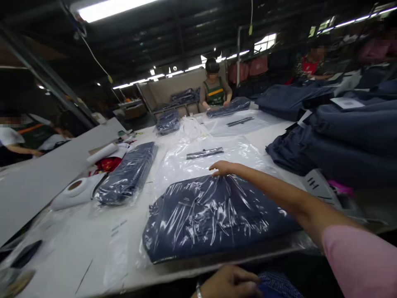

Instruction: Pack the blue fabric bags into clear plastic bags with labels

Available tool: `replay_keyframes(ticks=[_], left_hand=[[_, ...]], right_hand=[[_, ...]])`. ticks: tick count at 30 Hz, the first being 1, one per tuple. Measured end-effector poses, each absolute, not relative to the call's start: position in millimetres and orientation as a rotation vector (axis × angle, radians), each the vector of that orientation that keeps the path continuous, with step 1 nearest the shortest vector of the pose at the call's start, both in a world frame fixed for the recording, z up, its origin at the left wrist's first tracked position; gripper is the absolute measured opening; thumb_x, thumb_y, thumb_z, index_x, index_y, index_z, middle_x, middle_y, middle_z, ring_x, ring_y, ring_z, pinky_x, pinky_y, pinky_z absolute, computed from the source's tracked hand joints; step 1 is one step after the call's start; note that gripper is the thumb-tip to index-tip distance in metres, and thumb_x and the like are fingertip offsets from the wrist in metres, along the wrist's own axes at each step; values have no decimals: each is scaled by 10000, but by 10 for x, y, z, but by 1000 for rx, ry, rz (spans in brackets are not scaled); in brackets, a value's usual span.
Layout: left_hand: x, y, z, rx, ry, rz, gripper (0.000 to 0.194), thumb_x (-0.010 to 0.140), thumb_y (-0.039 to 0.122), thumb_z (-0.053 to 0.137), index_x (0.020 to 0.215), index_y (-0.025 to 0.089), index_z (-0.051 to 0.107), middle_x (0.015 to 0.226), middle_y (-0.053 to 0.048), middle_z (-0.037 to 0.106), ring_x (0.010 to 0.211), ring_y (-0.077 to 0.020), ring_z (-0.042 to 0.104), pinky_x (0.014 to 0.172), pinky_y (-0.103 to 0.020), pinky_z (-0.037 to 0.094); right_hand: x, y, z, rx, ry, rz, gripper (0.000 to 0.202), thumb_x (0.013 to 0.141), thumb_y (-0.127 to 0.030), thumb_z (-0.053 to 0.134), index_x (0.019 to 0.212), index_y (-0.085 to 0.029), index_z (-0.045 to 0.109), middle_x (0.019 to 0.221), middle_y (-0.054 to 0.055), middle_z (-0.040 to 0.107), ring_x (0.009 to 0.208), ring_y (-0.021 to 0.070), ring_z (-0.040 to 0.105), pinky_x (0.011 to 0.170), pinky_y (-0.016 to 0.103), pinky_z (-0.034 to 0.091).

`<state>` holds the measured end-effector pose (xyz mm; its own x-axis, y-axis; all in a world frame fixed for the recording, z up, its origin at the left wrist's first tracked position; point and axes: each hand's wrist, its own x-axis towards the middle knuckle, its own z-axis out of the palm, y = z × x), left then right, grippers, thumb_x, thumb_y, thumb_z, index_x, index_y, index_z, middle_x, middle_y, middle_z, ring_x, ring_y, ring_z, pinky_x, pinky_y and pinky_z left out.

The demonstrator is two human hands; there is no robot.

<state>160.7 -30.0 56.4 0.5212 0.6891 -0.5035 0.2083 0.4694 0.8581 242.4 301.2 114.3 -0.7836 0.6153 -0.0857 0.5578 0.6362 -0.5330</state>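
A dark blue garment (pixel 214 219), folded inside a shiny clear plastic bag, lies at the front edge of the white table. My right hand (pixel 223 167) reaches across it, palm down, with the fingers stretched out at the bag's far edge. Below the table's front edge, close to my body, my left hand (pixel 229 281) has its fingers loosely bent and apart. I see nothing held in it, though its underside is hidden. Behind the bagged garment lies a flat clear plastic bag (pixel 173 161) with a dark printed strip (pixel 204 153).
Another bagged garment (pixel 127 174) lies left, beside a white roll (pixel 79 186). Dark blue garments (pixel 347 140) are heaped at the right. Across the table a co-worker (pixel 215 89) handles a bagged garment (pixel 229 107). A low white partition (pixel 62 178) borders the left side.
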Motion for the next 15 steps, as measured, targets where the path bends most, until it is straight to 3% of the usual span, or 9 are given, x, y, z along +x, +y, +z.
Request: replay_keyframes(ticks=[3, 6, 11, 15], left_hand=[[1222, -270, 878, 1338, 1417, 602, 398, 884, 510, 521, 1077, 225, 720, 972, -50, 764, 926, -220, 702, 873, -349, 548], [672, -222, 902, 1733, 1869, 891, 367, 929, 442, 467, 1210, 289, 646, 1217, -33, 690, 1160, -217, 617, 1040, -391, 462], [-77, -195, 420, 2158, 2350, 669, 501, 938, 392, 461, 1419, 254, 449, 1521, -78, 406, 1440, -302, 289, 1169, -564, 219], [-235, -199, 164, 2091, 2394, 671, 503, 953, 365, 428, 1448, 287, 396, 1574, -30, 306, 1467, -267, 222, 1193, -512, 183]], right_hand=[[2772, 2459, 1036, -970, -2714, 740, 508, 872, -428, 598, 1327, -203, 580, 1405, 116, 546, 1295, 292, 484, 1080, 396, 350], [3315, 1823, 856, -1011, -2649, 478, 554, 915, -537, 512, 1398, -265, 503, 1484, 75, 463, 1375, 279, 398, 1146, 455, 273], [4083, 1243, 341, -1439, -2522, 54, 655, 919, -612, 434, 1473, -265, 392, 1559, 81, 337, 1450, 311, 251, 1161, 559, 188], [4253, 1208, 44, -1580, -2367, -72, 598, 954, -540, 383, 1472, -241, 395, 1556, 81, 344, 1438, 296, 286, 1159, 540, 209]])
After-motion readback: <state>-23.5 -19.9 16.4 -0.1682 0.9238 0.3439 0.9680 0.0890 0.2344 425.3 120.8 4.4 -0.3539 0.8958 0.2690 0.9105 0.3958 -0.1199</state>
